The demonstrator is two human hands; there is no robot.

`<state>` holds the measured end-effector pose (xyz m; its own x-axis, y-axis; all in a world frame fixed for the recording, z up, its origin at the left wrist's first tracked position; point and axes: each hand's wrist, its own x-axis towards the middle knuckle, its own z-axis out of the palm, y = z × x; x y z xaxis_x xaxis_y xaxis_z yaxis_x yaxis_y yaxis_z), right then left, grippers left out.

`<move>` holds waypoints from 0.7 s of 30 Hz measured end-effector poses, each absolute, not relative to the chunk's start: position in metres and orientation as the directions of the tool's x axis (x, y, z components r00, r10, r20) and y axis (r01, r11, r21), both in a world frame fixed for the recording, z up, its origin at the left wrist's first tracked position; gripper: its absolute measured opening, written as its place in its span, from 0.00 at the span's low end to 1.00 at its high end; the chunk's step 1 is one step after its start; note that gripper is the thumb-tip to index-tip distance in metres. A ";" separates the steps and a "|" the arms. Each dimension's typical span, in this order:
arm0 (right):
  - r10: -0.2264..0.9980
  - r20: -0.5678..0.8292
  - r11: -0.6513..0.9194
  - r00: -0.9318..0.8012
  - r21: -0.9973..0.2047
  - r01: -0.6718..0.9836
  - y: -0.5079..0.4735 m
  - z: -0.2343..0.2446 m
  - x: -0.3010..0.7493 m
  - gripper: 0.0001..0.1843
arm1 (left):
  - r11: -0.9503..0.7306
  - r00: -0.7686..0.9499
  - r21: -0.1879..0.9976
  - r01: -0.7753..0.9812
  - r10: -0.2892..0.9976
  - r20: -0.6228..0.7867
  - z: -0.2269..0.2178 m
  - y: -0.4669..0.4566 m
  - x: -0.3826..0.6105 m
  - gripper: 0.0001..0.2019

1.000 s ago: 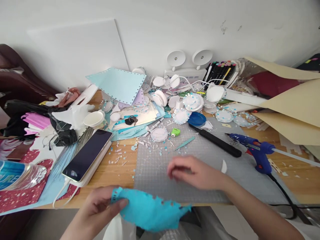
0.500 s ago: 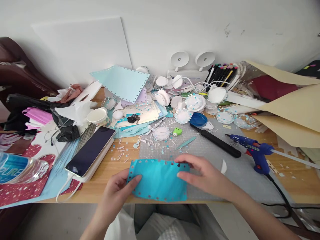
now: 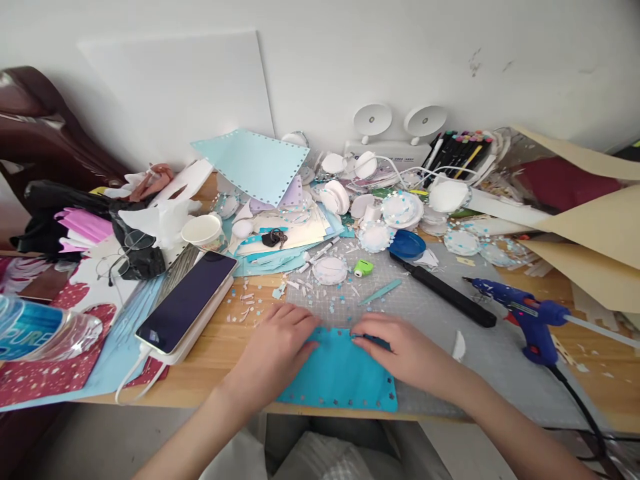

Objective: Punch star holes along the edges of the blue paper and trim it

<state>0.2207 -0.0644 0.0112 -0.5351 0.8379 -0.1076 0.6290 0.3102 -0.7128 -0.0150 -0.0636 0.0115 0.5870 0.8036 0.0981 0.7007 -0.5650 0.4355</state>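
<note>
A bright blue sheet of paper [image 3: 340, 373], with flower-shaped holes punched along its edges, lies at the front edge of the table. My left hand [image 3: 280, 347] covers the sheet's upper left part, thumb on top, fingers curled at the far edge. At the upper right, my right hand [image 3: 395, 343] pinches that same edge between thumb and fingers. Just beyond the hands are a small green craft punch [image 3: 364, 268], a slim turquoise tool [image 3: 380, 291] and scattered paper bits. The sheet's left edge is mostly hidden by my left hand.
A blue glue gun [image 3: 520, 307] and a black-handled tool [image 3: 445, 293] lie on the grey cutting mat [image 3: 480, 373] at right. To the left are a phone [image 3: 187, 303], a paper cup [image 3: 203, 231] and a water bottle [image 3: 47, 330]. Decorated white discs [image 3: 400, 208] crowd the back.
My left hand has moved from the sheet's left side to its far edge. The sheet has shifted slightly right and lies flatter. My right hand has closed on its far edge.
</note>
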 end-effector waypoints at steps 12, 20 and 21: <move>0.901 -0.089 0.250 -0.426 -0.696 0.673 -0.071 0.005 0.217 0.06 | -0.513 0.617 0.495 0.701 0.784 -0.061 0.020 -0.054 -0.004 0.05; 0.901 -0.017 0.313 -0.434 -0.668 0.675 -0.072 0.004 0.211 0.17 | -0.630 0.722 0.489 0.603 0.692 0.003 0.019 -0.049 0.003 0.08; 0.891 -0.011 0.335 -0.454 -0.659 0.673 -0.071 0.003 0.209 0.15 | -0.654 0.735 0.470 0.592 0.677 0.017 0.018 -0.048 0.004 0.08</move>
